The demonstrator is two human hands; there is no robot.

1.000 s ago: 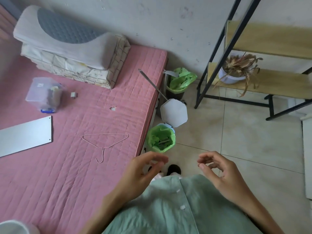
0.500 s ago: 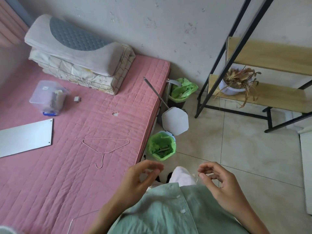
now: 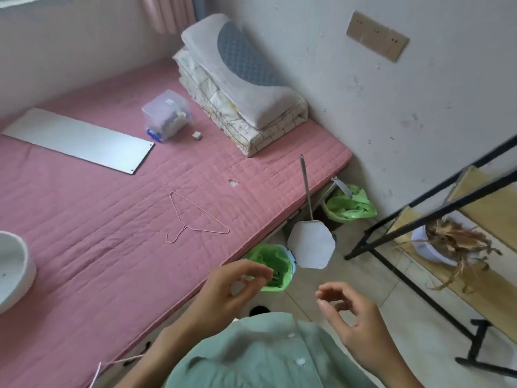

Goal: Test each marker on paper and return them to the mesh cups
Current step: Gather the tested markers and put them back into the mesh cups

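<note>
above the green shirt, left hand and right hand hover (fingers loosely curled, holding nothing)

A home bedroom — low bed with a pink quilted mattress cover, grey-and-white contoured pillow on a folded checked quilt, pink wire clothes hanger, green-lined waste bins on tiled floor — scuffed white wall.
</note>
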